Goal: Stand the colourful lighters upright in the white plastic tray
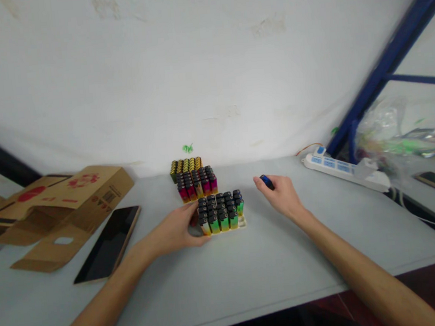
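My left hand (179, 228) grips the left end of a white tray (242, 222), thumb at its front corner and fingers behind. Upright lighters (223, 221) with black tops and green-yellow bodies fill most of this tray; some slots at its right front end hold none. To the right, above the table, my right hand (281, 193) is closed around a lighter (267, 182), whose dark blue-black end sticks out past the thumb. Behind the tray stand a group of magenta lighters (197, 186) with black tops and, farther back, a group with yellow tops (186, 164).
An opened cardboard box (105, 190) lies at the left, with a dark tablet-like device (108, 243) beside it. A white power strip (343, 171) with plugs runs along the right. Past a blue metal frame (381, 75) are clear plastic bags (390, 132). A wall (209, 72) stands behind.
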The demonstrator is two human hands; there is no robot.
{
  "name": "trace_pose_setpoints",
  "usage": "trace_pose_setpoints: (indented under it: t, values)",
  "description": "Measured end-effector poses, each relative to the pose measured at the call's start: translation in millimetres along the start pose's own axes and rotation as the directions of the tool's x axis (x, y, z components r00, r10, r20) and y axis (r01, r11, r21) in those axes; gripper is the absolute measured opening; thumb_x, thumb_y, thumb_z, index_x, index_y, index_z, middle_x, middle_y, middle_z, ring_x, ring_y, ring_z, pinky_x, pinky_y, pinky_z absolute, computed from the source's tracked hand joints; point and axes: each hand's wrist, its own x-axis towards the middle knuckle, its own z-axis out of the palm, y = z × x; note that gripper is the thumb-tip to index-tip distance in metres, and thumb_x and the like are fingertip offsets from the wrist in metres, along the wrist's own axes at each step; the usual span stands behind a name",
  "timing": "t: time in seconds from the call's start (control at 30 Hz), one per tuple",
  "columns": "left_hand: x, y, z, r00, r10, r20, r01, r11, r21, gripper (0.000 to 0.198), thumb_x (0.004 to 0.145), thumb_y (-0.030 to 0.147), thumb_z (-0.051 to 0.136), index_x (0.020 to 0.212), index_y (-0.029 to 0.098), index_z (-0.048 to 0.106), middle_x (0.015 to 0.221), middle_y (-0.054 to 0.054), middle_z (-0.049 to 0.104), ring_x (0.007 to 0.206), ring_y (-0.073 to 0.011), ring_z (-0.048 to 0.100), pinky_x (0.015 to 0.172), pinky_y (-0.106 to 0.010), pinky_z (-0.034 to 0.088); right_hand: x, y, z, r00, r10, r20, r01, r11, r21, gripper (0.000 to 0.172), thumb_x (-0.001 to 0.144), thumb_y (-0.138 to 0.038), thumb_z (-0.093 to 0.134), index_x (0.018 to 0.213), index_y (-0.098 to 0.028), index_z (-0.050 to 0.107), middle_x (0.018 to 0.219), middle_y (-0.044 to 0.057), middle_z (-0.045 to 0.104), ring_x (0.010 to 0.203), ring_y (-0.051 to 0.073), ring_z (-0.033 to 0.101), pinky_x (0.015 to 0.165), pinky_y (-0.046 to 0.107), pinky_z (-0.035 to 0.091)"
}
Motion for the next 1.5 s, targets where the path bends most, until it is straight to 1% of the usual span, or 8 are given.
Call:
trace_pose_setpoints:
  t: [0.23,0.47,0.6,0.77,0.9,1.13,1.37,1.5]
  values:
    - [-0.8,-3.1,1.7,1.000,0.008,-0.005,-0.008,1.000,0.002,0.048,0.075,0.047,0.079,0.110,0.019,0.061,0.112,-0.010,0.074,0.098,-0.0305,0.070,0.082,-0.035,0.054,3.8,2.9,-9.4,0.997,-0.002,-0.078,-0.002,0.999,-0.048,0.044,0.088,-0.052,0.045,0.057,-0.024,0.032,0.055,-0.004,0.028,0.053,0.010,0.032,0.055,0.030,0.018]
    - [-0.3,-4.7,2.3,1.000,0.024,-0.020,-0.024,1.000,-0.008,0.048,0.075,0.044,0.080,0.112,0.021,0.061,0.112,-0.008,0.074,0.099,-0.0294,0.071,0.087,-0.035,0.054,3.3,2.7,-10.6,0.998,-0.010,-0.061,0.009,1.000,-0.013,0.048,0.096,-0.064,0.050,0.070,-0.023,0.048,0.056,-0.005,0.041,0.054,0.013,0.041,0.056,0.029,0.028]
    - [-0.7,-4.2,2.2,1.000,0.011,-0.017,-0.011,1.000,0.003,0.050,0.075,0.046,0.079,0.113,0.020,0.061,0.112,-0.009,0.074,0.098,-0.0296,0.070,0.085,-0.035,0.054,3.4,10.7,-4.6,0.998,-0.024,0.050,0.015,0.986,0.168,0.042,0.103,-0.062,0.047,0.108,-0.022,0.057,0.074,-0.002,0.064,0.062,0.016,0.058,0.062,0.028,0.045]
    - [-1.4,-2.9,2.2,1.000,0.013,-0.023,-0.012,1.000,0.007,0.046,0.075,0.049,0.078,0.104,0.019,0.059,0.101,-0.007,0.072,0.086,-0.0259,0.066,0.077,-0.034,0.052,4.3,13.9,-5.1,0.965,-0.211,0.156,0.171,0.956,0.239,0.039,0.099,-0.056,0.061,0.107,-0.020,0.074,0.109,0.012,0.072,0.097,0.023,0.068,0.077,0.034,0.056]
    - [-0.9,-2.8,2.4,1.000,0.015,-0.025,-0.015,1.000,-0.010,0.045,0.074,0.048,0.078,0.103,0.019,0.059,0.094,-0.005,0.070,0.078,-0.0230,0.063,0.071,-0.032,0.049,3.4,7.5,-17.5,0.909,-0.274,0.315,0.188,0.943,0.276,0.033,0.097,-0.050,0.069,0.103,-0.020,0.080,0.097,0.008,0.077,0.081,0.019,0.068,0.072,0.032,0.054]
    - [0.1,-3.5,3.2,0.999,0.019,-0.035,-0.020,1.000,-0.023,0.045,0.073,0.049,0.077,0.102,0.019,0.061,0.092,-0.004,0.070,0.076,-0.0220,0.062,0.069,-0.030,0.048,-3.8,4.5,-16.3,0.819,-0.194,0.541,-0.130,0.855,0.503,0.038,0.086,-0.049,0.082,0.106,-0.017,0.075,0.081,0.005,0.080,0.077,0.021,0.076,0.075,0.033,0.060]
    - [0.5,-2.1,1.5,0.999,0.006,-0.034,-0.008,0.999,-0.050,0.051,0.071,0.049,0.079,0.109,0.018,0.065,0.099,-0.007,0.073,0.082,-0.0249,0.066,0.072,-0.032,0.050,-5.2,-0.5,-13.2,0.817,-0.261,0.514,0.013,0.900,0.436,0.034,0.091,-0.049,0.076,0.108,-0.019,0.077,0.090,0.006,0.081,0.082,0.022,0.077,0.079,0.036,0.062]
    - [0.2,-2.3,1.1,0.999,0.010,-0.030,-0.012,0.998,-0.063,0.051,0.072,0.046,0.080,0.111,0.018,0.064,0.100,-0.006,0.074,0.082,-0.0241,0.066,0.072,-0.031,0.050,-6.2,-2.0,-11.5,0.801,-0.242,0.548,-0.008,0.911,0.413,0.034,0.090,-0.050,0.076,0.105,-0.019,0.074,0.084,0.004,0.080,0.077,0.020,0.076,0.075,0.034,0.061]
